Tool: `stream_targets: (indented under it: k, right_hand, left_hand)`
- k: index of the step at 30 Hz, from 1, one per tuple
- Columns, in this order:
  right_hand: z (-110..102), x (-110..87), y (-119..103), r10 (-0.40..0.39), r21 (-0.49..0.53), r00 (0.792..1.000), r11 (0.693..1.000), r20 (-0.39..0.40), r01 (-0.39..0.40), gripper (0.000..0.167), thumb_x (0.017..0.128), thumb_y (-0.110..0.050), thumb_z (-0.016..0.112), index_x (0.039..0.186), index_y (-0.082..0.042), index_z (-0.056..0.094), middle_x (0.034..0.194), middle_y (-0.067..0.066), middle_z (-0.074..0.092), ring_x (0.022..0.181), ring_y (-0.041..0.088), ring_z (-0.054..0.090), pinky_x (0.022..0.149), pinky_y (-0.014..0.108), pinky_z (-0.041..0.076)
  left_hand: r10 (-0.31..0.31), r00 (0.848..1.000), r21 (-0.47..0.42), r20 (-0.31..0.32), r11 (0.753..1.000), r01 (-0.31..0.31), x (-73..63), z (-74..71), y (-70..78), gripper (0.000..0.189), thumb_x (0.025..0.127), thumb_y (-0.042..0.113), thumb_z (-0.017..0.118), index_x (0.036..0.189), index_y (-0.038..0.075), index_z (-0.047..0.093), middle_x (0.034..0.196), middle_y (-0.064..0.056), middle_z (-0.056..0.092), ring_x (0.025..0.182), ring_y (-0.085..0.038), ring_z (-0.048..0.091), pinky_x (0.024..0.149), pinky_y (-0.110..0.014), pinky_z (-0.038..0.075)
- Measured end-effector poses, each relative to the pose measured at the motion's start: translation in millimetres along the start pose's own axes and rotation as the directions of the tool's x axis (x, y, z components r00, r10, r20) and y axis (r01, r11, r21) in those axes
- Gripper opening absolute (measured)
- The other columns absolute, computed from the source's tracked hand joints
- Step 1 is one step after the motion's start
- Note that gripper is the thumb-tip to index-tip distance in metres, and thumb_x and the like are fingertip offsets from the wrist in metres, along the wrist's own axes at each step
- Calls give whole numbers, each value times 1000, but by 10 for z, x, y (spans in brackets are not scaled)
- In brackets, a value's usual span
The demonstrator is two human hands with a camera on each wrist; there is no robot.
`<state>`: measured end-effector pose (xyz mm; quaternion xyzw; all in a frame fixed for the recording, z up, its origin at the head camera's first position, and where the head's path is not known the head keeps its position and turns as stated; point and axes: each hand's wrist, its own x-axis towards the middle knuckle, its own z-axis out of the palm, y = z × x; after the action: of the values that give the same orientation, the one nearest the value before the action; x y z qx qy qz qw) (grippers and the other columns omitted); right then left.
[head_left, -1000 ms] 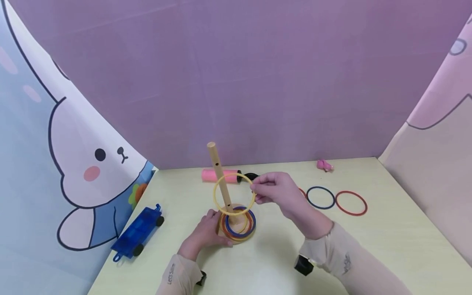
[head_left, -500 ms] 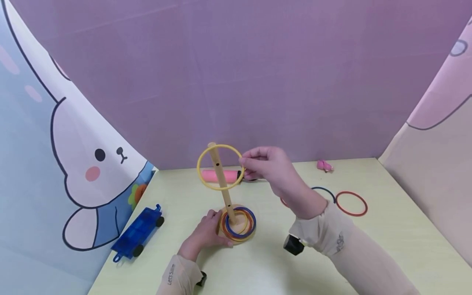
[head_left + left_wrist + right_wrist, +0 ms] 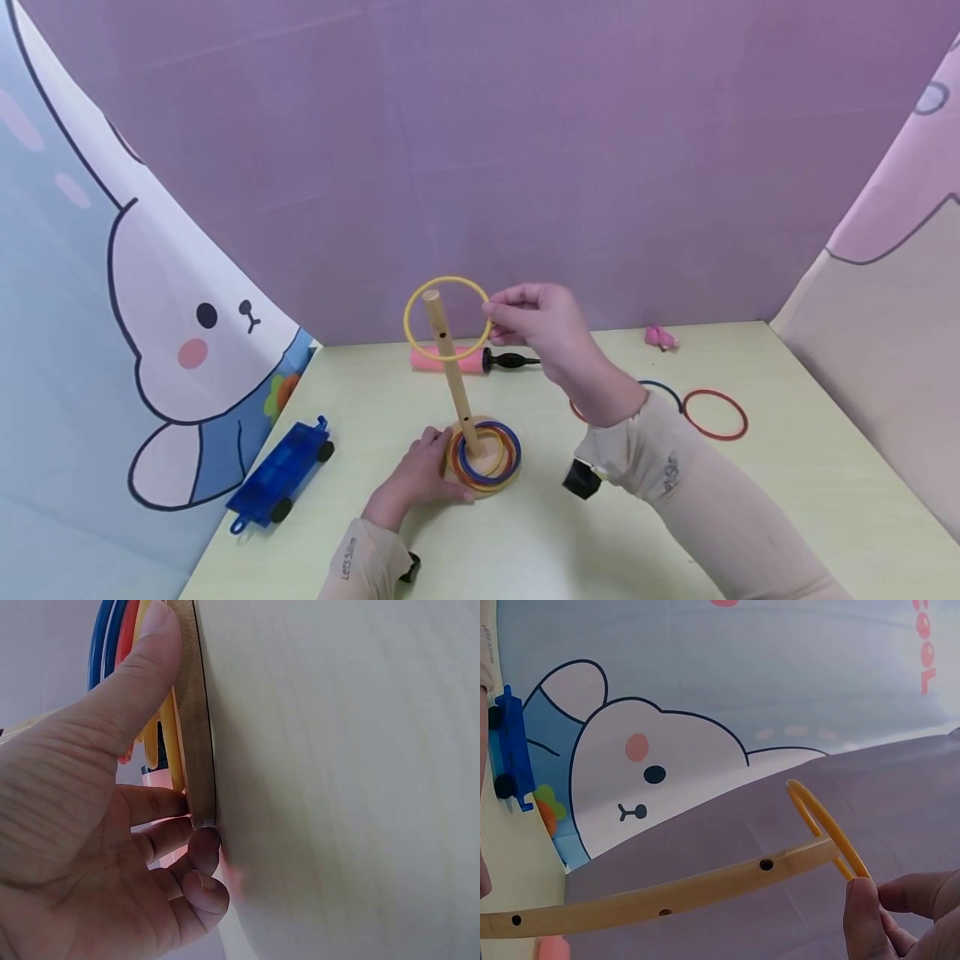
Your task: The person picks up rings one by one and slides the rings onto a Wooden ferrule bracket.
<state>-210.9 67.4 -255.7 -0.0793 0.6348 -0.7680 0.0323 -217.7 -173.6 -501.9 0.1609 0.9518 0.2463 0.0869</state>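
My right hand (image 3: 543,325) pinches a thin yellow ring (image 3: 448,277) between thumb and fingers. The ring is tilted at the top of a wooden post (image 3: 456,387); in the right wrist view the post's tip reaches the ring (image 3: 845,844), its end partly covered by the rim. Around the post's foot lie several blue, red and yellow rings (image 3: 518,454) on a round wooden base (image 3: 196,750). My left hand (image 3: 423,471) grips the base's near left edge, thumb on one side and fingers curled at the other.
Behind the post lies a pink hand pump (image 3: 472,362) with a black nozzle. A red ring (image 3: 745,417) and a blue ring (image 3: 660,383) lie at right, with another red one partly behind my right arm. A blue toy wagon (image 3: 281,471) stands left; a small pink object (image 3: 660,337) lies far back.
My right hand has raised the yellow ring and brought it left, from low beside the post up to its top. The left hand has stayed on the base.
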Motion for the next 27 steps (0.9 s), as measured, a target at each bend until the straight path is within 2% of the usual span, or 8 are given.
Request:
stream_targets:
  k: [5,10,22,27]
  right_hand:
    - [-31,60,107,40,-10,999,999,-33,-40,20,90,-2,67,105,11,65,82,13,67,65,15,65,67,29,58]
    - [-97,87,326,85,-42,995,995,-49,-87,21,91,-4,66,107,10,65,88,15,68,65,15,66,68,30,58]
    - [-307,34,1129,162,-78,985,983,-54,-166,19,91,1,64,104,15,63,81,11,67,61,13,64,64,27,57]
    - [-376,-3,1438,195,-89,977,975,-83,-202,15,89,3,65,100,13,64,82,15,67,61,14,64,64,29,58]
  left_hand:
    - [5,1000,-3,0,1000,-5,-6,-4,11,118,60,55,87,150,2,34,124,-10,46,111,-29,46,96,-50,44]
    - [7,1000,6,0,1000,-7,-4,-4,17,118,59,55,88,150,2,35,124,-11,46,111,-30,47,96,-50,44]
    - [29,1000,24,-7,999,-29,23,5,-2,117,60,58,86,149,2,35,121,-9,46,108,-28,47,95,-48,44]
    - [23,1000,20,-7,1000,-23,25,13,-16,118,59,58,87,150,5,35,120,-8,46,108,-27,47,95,-48,44]
